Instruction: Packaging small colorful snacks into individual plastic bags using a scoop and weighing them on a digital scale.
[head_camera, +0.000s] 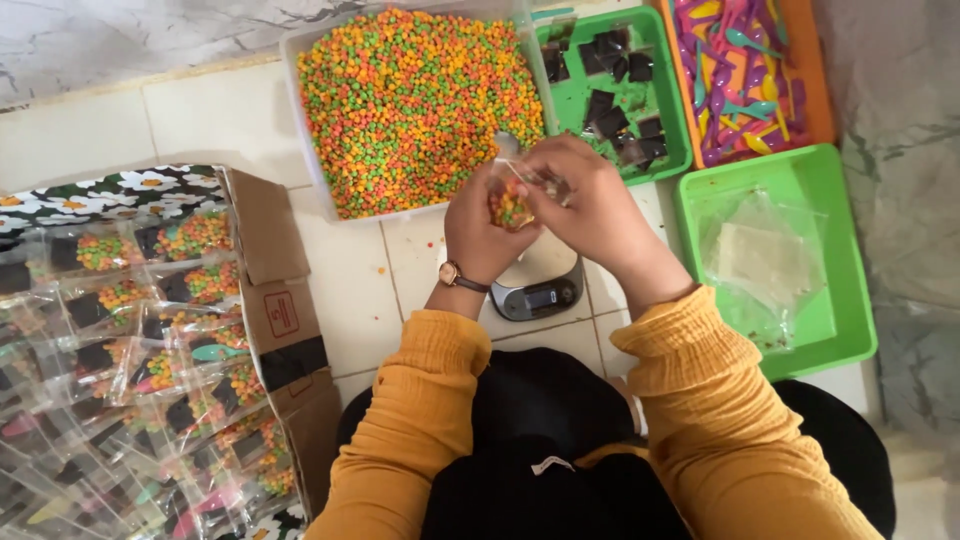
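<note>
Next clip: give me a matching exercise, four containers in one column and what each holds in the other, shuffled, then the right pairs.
1. white tub
2. small green tray
3. orange tray
4. large green tray

a. clear plastic bags
b. colourful plastic spoons
c. orange, green and yellow pellets
d. dark square sachets

Pairs: 1-c, 2-d, 3-b, 4-a

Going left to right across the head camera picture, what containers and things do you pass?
Cardboard box of filled packets → big tub of coloured pellets → green tray of dark sachets → orange tray of plastic spoons.
</note>
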